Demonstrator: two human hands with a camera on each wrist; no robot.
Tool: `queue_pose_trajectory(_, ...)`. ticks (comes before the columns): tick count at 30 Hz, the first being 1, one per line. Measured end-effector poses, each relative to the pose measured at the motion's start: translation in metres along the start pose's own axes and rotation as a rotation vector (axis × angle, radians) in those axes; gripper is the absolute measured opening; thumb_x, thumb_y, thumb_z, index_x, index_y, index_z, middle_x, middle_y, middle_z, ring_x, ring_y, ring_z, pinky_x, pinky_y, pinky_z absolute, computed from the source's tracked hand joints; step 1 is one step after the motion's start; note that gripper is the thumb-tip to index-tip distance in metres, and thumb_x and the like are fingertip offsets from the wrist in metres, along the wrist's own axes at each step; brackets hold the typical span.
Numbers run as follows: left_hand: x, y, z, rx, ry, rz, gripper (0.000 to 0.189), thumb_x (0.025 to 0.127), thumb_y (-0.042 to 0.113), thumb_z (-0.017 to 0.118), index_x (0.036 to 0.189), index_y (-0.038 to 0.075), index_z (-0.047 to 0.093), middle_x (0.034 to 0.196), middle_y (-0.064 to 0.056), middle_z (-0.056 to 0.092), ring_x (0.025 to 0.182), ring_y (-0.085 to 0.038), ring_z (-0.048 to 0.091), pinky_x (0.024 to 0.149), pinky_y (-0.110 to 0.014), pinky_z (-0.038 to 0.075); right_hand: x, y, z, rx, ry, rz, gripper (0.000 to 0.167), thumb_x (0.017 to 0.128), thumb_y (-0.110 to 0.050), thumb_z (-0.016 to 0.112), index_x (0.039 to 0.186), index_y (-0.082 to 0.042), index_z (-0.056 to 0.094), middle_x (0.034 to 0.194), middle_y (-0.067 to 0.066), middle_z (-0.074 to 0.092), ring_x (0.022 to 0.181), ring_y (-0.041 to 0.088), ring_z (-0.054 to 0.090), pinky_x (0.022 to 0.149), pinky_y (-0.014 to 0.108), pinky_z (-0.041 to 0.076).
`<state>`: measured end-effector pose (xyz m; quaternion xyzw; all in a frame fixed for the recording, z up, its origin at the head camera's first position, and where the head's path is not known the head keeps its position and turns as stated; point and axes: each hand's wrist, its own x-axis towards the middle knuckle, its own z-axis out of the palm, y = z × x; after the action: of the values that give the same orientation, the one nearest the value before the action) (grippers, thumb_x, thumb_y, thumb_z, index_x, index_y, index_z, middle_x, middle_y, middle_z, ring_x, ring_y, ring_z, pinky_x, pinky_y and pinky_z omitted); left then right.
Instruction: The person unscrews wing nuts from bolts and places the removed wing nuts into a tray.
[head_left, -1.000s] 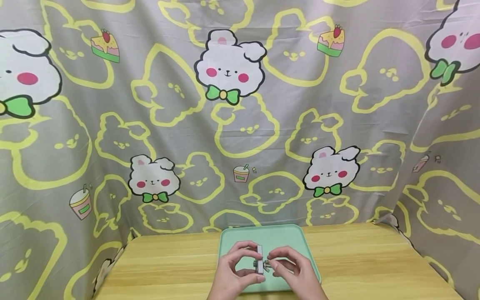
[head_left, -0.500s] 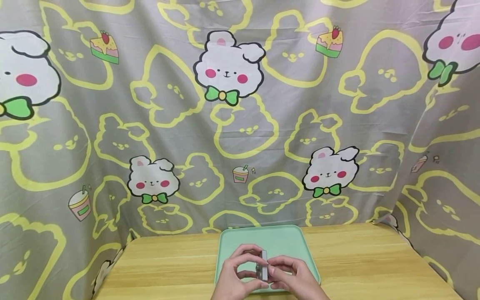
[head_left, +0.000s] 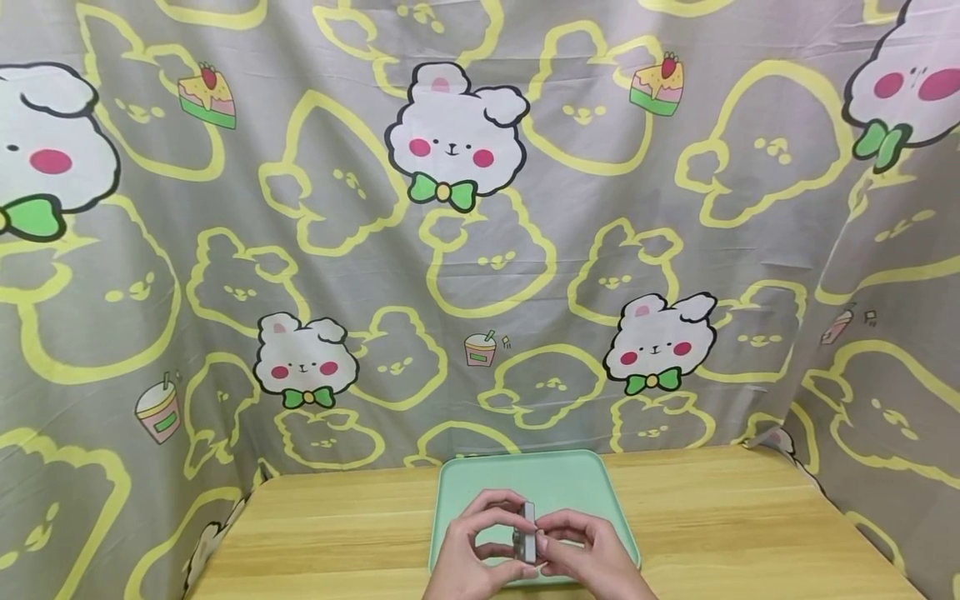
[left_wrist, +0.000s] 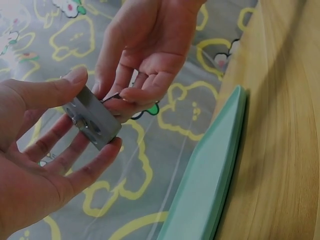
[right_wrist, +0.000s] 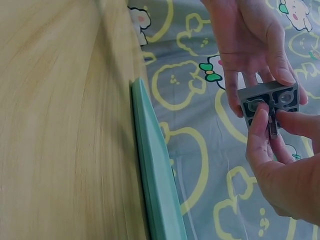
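A small grey rectangular block [head_left: 529, 533] is held on edge above the tray. My left hand [head_left: 472, 546] grips it from the left, thumb on one edge and fingers along the other. From the right, my right hand [head_left: 592, 554] pinches a thin metal piece [right_wrist: 273, 129] at the middle of the block's hollowed side. In the right wrist view, round sockets and ribs show on that side, partly covered by the fingertips. A small metal knob [left_wrist: 77, 121] sits on the block's opposite face, between shallow round recesses.
A mint-green tray [head_left: 517, 471] with a low raised rim lies under the hands on the wood-grain table [head_left: 352, 521]. Behind and at both sides hangs a grey curtain [head_left: 555, 275] printed with yellow outlines and white cartoon animals.
One second ago the right fingers were farther from the block, with the metal piece visible between. They have since closed in against it, and the block has shifted slightly right and down.
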<state>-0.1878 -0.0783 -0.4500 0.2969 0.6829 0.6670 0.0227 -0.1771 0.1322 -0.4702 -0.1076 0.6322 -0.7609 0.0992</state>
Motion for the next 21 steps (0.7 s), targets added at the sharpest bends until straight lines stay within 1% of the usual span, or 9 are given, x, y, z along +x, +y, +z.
queue_pose_trajectory(4,0.0,-0.001,-0.001,-0.015,0.003,0.004,0.032,0.08,0.009,0.088,0.11,0.007,0.076,0.136,-0.017,0.056,0.12,-0.027,0.058,0.079,-0.043,0.065,0.0,0.001,0.001,-0.039,-0.003,-0.055,0.024,0.1,-0.011,0.067,0.116,0.007,0.067,0.104,0.01,0.069,0.092,0.022,0.072,0.08,0.041,0.065)
queue_pose_trajectory(7,0.0,0.0,-0.001,-0.037,0.009,-0.011,0.033,0.081,0.008,0.087,0.111,0.003,0.075,0.136,-0.021,0.054,0.121,-0.032,0.056,0.08,-0.042,0.065,-0.002,0.001,0.003,-0.077,-0.008,-0.122,0.025,0.099,-0.011,0.069,0.114,0.009,0.065,0.107,0.012,0.068,0.092,0.02,0.073,0.078,0.038,0.065)
queue_pose_trajectory(10,0.0,0.001,-0.002,-0.073,0.013,-0.032,0.033,0.081,0.005,0.086,0.112,0.0,0.073,0.136,-0.026,0.052,0.124,-0.037,0.055,0.081,-0.043,0.065,-0.004,0.0,0.008,-0.152,0.022,-0.194,0.026,0.097,-0.011,0.071,0.112,0.01,0.065,0.107,0.015,0.067,0.092,0.019,0.073,0.079,0.035,0.064)
queue_pose_trajectory(13,0.001,0.001,-0.003,-0.106,0.012,-0.035,0.034,0.081,-0.001,0.085,0.113,-0.002,0.072,0.136,-0.03,0.05,0.126,-0.04,0.054,0.083,-0.045,0.064,-0.006,0.001,0.014,-0.25,0.077,-0.263,0.021,0.097,-0.014,0.073,0.108,0.003,0.068,0.104,0.013,0.069,0.094,0.019,0.073,0.079,0.034,0.064)
queue_pose_trajectory(15,0.001,0.001,-0.004,-0.121,0.011,-0.03,0.035,0.081,-0.003,0.084,0.114,-0.005,0.071,0.136,-0.032,0.049,0.126,-0.039,0.055,0.083,-0.046,0.064,-0.006,0.002,0.016,-0.325,0.111,-0.344,0.015,0.096,-0.015,0.074,0.105,-0.004,0.07,0.102,0.008,0.07,0.094,0.018,0.073,0.078,0.035,0.064)
queue_pose_trajectory(17,0.001,0.001,-0.005,-0.125,0.013,-0.024,0.036,0.082,-0.004,0.083,0.115,-0.007,0.07,0.135,-0.033,0.048,0.125,-0.036,0.056,0.083,-0.046,0.064,-0.006,0.005,0.018,-0.404,0.138,-0.455,0.007,0.095,-0.012,0.075,0.101,-0.012,0.071,0.1,0.002,0.07,0.092,0.017,0.072,0.073,0.034,0.065)
queue_pose_trajectory(19,0.001,0.001,-0.006,-0.13,0.016,-0.024,0.036,0.082,-0.002,0.083,0.115,-0.007,0.069,0.135,-0.034,0.048,0.123,-0.032,0.058,0.083,-0.045,0.064,-0.005,0.008,0.018,-0.489,0.147,-0.616,0.015,0.092,-0.004,0.076,0.099,-0.017,0.07,0.1,-0.001,0.07,0.09,0.016,0.071,0.068,0.032,0.064)
queue_pose_trajectory(21,0.001,0.001,-0.007,-0.136,0.018,-0.03,0.037,0.083,-0.001,0.083,0.116,-0.007,0.069,0.136,-0.033,0.049,0.121,-0.027,0.06,0.084,-0.044,0.064,-0.002,0.012,0.018,-0.575,0.158,-0.773,0.027,0.088,0.004,0.077,0.099,-0.019,0.069,0.101,-0.002,0.069,0.086,0.012,0.068,0.065,0.026,0.062)
